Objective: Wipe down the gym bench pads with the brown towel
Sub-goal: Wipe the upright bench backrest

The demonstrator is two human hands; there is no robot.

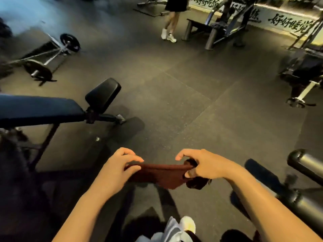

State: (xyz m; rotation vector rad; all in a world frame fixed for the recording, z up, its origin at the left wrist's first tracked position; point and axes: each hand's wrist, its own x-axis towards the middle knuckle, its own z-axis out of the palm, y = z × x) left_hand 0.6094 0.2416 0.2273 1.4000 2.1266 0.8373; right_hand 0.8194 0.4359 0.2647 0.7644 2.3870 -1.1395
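Note:
The brown towel point(162, 175) is stretched between my two hands, low in the middle of the view, above the floor. My left hand point(120, 165) pinches its left end. My right hand point(204, 165) grips its bunched right end, and a loose fold hangs below that hand. At the left stands a black gym bench with a long back pad point(38, 109) and a smaller tilted seat pad point(103, 93). Both hands are well to the right of and below the bench, apart from it.
A barbell with plates point(40, 67) lies on the floor at the far left. Another bench rack point(215, 30) and a person's legs point(171, 23) are at the back. More machine frames stand at the right point(304, 79) and lower right point(304, 165). Dark rubber floor spreads across the middle.

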